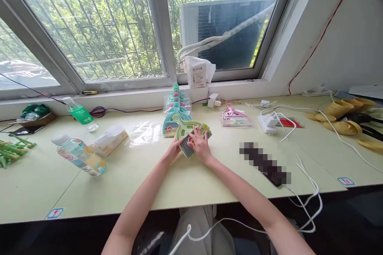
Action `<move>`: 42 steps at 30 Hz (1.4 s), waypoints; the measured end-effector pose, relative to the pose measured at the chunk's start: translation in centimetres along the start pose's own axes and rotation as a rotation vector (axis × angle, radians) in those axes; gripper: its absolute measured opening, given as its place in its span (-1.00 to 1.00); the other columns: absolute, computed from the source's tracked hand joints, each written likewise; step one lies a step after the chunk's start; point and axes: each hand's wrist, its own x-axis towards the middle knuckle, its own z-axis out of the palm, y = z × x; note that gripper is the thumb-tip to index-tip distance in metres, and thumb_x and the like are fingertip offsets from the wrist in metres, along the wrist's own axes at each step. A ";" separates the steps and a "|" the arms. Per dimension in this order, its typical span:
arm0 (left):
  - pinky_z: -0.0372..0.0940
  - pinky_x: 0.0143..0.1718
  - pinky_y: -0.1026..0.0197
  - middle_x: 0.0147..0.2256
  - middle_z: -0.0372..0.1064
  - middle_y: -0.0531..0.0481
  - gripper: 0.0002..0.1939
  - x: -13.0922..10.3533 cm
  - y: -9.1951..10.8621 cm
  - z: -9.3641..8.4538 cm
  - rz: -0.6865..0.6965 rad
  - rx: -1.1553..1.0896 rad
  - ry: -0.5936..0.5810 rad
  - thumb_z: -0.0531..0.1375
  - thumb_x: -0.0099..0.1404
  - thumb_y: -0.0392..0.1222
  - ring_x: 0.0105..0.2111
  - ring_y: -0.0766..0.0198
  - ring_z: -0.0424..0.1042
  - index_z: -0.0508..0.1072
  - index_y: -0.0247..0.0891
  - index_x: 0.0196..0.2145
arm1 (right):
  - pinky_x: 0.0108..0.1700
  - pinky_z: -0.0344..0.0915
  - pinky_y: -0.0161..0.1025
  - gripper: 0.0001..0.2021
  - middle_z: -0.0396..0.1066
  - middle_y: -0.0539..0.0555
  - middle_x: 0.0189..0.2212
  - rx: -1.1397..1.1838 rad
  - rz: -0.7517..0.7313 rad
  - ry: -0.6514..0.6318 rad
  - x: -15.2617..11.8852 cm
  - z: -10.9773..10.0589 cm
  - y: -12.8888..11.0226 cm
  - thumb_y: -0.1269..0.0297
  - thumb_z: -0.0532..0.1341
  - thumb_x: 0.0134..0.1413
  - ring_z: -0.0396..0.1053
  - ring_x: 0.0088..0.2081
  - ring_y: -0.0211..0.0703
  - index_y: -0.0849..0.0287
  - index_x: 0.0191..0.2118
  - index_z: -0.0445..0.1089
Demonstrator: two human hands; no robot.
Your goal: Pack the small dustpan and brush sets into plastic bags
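Note:
A small green dustpan and brush set (181, 127) is held tilted above the table, its handle pointing up and to the left. My left hand (172, 151) grips its lower left edge, the thumb on the front. My right hand (200, 145) lies over the front with fingers bent, holding the set by its bristle side and partly covering a printed card. Just behind stands a row of similar sets (176, 107) in teal and pink, several of them in clear wrapping. Flat clear plastic bags (145, 133) lie left of the row. To the right rests a pink dustpan set (235, 116) in plastic.
At left are a drink bottle (80, 155), a green-labelled bottle (79, 113) and a tissue pack (110, 140). A blurred dark phone (266, 165), white cables (311, 191) and a power strip (267, 122) are at right. Yellow-brown items (344, 123) sit far right.

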 end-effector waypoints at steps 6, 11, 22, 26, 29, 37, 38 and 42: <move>0.33 -0.14 0.17 0.12 0.27 -0.07 -0.24 -0.9 0.2 0.8 -0.004 0.044 -0.097 0.31 0.11 -0.08 0.02 0.08 0.35 0.12 0.03 0.22 | 0.23 -0.49 0.40 -0.41 -0.36 0.12 0.38 -0.110 0.026 -0.079 -0.3 1.8 0.7 -0.01 -0.18 0.30 -0.39 0.38 0.09 -0.03 0.36 -0.29; 0.31 -0.05 0.11 0.12 0.27 -0.12 -0.15 -0.6 0.4 0.7 0.050 0.059 -0.071 0.38 0.00 -0.16 0.10 0.01 0.28 0.14 -0.06 0.22 | 0.21 -0.50 0.41 -0.42 -0.43 0.09 0.38 -0.029 0.045 -0.075 -0.3 1.2 0.6 0.01 -0.21 0.31 -0.38 0.38 0.08 -0.05 0.36 -0.42; 0.23 0.07 -0.01 0.15 0.23 -0.18 -0.15 -0.9 0.7 1.4 0.109 0.126 -0.119 0.39 0.01 -0.15 0.15 -0.04 0.22 0.13 -0.13 0.22 | 0.20 -0.62 0.38 -0.34 -0.46 0.18 0.37 0.129 0.242 -0.059 -0.6 1.9 0.1 -0.07 -0.27 0.28 -0.42 0.38 0.07 0.08 0.36 -0.54; 0.21 0.09 -0.01 0.15 0.23 -0.18 -0.14 -0.8 0.7 1.3 0.128 0.135 -0.122 0.39 -0.01 -0.20 0.15 -0.03 0.22 0.14 -0.14 0.21 | 0.22 -0.59 0.37 -0.39 -0.41 0.12 0.38 0.255 0.234 -0.060 -0.8 1.9 -0.1 -0.01 -0.31 0.30 -0.40 0.38 0.02 0.03 0.35 -0.59; 0.22 0.08 0.01 0.13 0.25 -0.17 -0.16 -0.7 0.8 1.0 0.139 0.115 -0.108 0.38 -0.02 -0.23 0.13 -0.03 0.24 0.16 -0.14 0.20 | 0.24 -0.54 0.33 -0.41 -0.32 0.10 0.38 0.284 0.192 -0.043 -0.9 1.5 -0.3 0.06 -0.30 0.31 -0.35 0.38 0.01 0.01 0.35 -0.56; 0.30 -0.04 0.03 0.01 0.37 -0.15 -0.18 -0.5 0.9 0.2 0.120 0.038 -0.009 0.37 -0.03 -0.25 -0.01 0.01 0.37 0.17 -0.14 0.18 | 0.26 -0.02 0.13 -0.24 -0.35 0.19 0.38 0.492 0.444 0.261 -0.2 -0.5 1.4 -0.03 -0.01 0.16 -0.11 0.34 0.06 0.06 0.36 -0.39; 0.30 -0.04 0.03 0.01 0.37 -0.15 -0.18 -0.5 0.9 0.1 0.119 0.039 -0.010 0.37 -0.03 -0.24 -0.02 0.01 0.38 0.17 -0.14 0.18 | 0.21 0.13 0.05 -0.22 -0.23 0.22 0.36 0.626 0.500 0.217 -0.1 -0.7 1.7 -0.05 0.03 0.13 0.06 0.28 0.05 0.08 0.35 -0.33; 0.29 0.00 0.01 0.04 0.35 -0.16 -0.18 -0.7 0.9 0.2 0.138 0.053 -0.061 0.37 0.00 -0.21 0.02 0.01 0.35 0.15 -0.15 0.19 | -0.05 0.43 -0.05 -0.43 0.39 0.20 0.02 1.056 0.593 -0.046 0.1 -0.8 2.1 -0.04 0.17 0.02 0.48 -0.10 -0.02 0.13 0.10 0.16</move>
